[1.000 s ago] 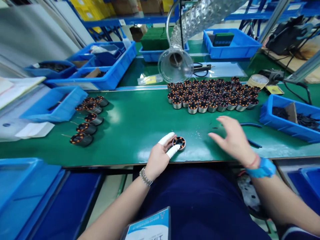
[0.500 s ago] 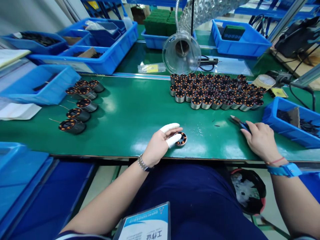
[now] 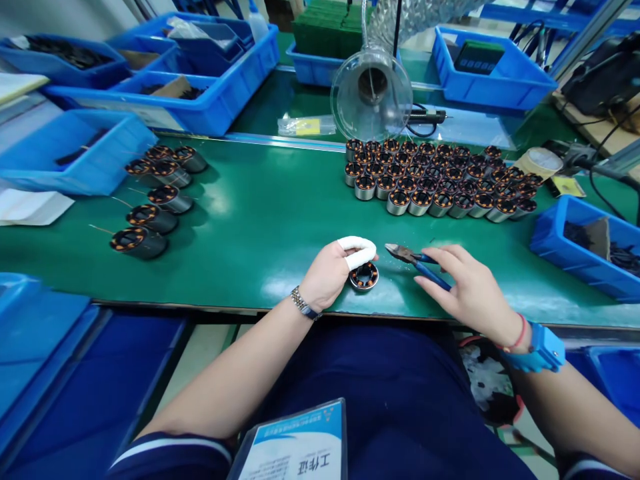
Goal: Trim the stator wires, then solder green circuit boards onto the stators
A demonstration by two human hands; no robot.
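Your right hand (image 3: pixel 465 287), empty a second ago, now holds the blue-handled pliers (image 3: pixel 409 256); you have brought them leftward from near the right-hand bin (image 3: pixel 583 267), nose toward your left hand (image 3: pixel 325 277). Your left thumb has left the motor stator's (image 3: pixel 367 285) rim and its tip now meets your forefinger above it.

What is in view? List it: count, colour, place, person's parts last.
bench: one, green, centre
wound ring: one, silver rim, front centre
pliers: one, blue handles, right of wound ring
upright cylinders: dozens, silver and orange, rear right
other cylinders: seven, black and orange, left
bins: several, blue, left, rear and right
stack: one, green, in rear bin
hood: one, clear, behind upright cylinders
tape roll: one, beige, far right
badge: one, blue and white, bottom centre
left hand: one, white-covered fingers, at wound ring
right hand: one, bare, holding pliers
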